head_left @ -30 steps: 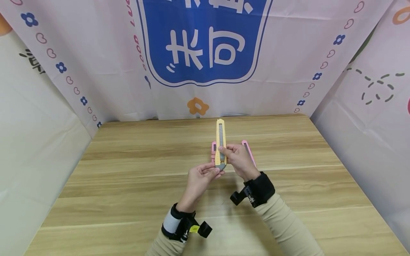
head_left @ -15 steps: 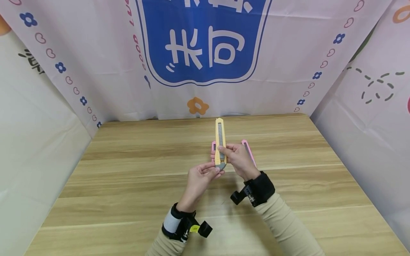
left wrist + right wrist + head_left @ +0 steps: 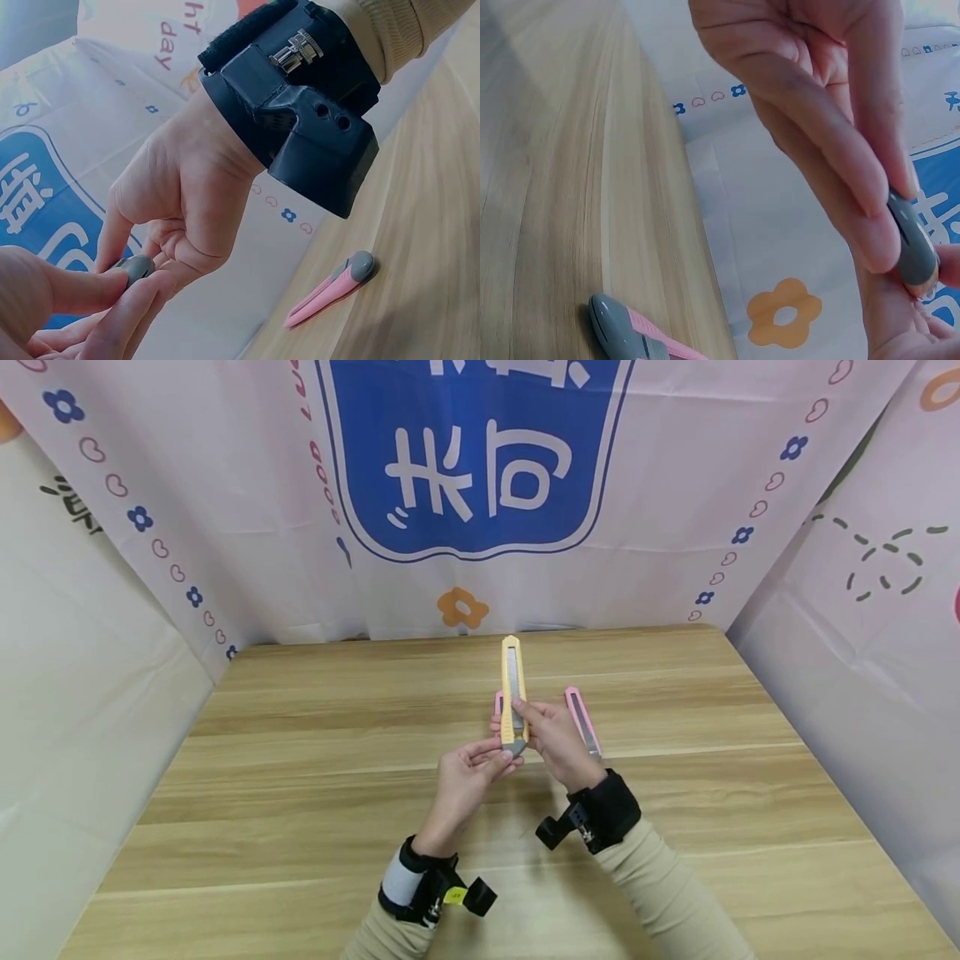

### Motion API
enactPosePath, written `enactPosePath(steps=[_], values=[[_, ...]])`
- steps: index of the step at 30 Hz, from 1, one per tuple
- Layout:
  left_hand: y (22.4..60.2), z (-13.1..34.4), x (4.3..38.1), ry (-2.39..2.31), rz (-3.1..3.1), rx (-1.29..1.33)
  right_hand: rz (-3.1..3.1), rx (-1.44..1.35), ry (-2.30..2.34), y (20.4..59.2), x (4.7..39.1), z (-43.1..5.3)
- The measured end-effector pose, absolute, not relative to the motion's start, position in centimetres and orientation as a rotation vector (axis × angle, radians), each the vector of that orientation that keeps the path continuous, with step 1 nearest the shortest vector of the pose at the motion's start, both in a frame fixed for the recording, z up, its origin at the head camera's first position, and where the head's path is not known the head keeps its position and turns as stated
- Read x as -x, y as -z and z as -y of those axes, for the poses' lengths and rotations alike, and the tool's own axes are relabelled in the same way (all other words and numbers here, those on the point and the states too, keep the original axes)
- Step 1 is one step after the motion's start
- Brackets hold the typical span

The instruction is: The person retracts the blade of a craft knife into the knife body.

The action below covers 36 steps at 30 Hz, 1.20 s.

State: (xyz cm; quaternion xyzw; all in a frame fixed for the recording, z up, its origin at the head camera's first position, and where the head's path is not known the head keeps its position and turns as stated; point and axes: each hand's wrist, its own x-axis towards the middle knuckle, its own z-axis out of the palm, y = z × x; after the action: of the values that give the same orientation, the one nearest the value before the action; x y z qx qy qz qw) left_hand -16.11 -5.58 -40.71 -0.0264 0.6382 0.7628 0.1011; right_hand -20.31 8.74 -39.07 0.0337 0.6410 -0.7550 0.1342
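A yellow box cutter (image 3: 511, 668) with a grey end cap (image 3: 915, 247) stands nearly upright over the table, held between both hands. My left hand (image 3: 463, 783) pinches its grey cap between thumb and fingers. Higher up, my right hand (image 3: 558, 739) grips the body, thumb lying across the front by the metal strip. In the left wrist view the grey end shows between the fingertips. To the right of the right hand lies a pink box cutter (image 3: 582, 718). Another pink cutter (image 3: 498, 700) is mostly hidden behind the yellow one and the right fingers.
The wood-grain table (image 3: 300, 793) reaches back to a printed cloth (image 3: 285, 568) hanging at its far edge. More cloth hangs along the left and right sides. Each wrist wears a black band with a small camera.
The yellow box cutter has shifted slightly left. My right wrist has moved a little left and down, uncovering more of the right-hand pink cutter. The left hand keeps its pinch.
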Motion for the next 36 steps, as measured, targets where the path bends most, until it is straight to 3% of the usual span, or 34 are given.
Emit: enactPosePath(steps=[36], values=[[40.39, 5.6, 15.96, -2.264, -1.887, 0.074, -1.96, 0.028, 2.195, 38.81, 19.98, -8.87]])
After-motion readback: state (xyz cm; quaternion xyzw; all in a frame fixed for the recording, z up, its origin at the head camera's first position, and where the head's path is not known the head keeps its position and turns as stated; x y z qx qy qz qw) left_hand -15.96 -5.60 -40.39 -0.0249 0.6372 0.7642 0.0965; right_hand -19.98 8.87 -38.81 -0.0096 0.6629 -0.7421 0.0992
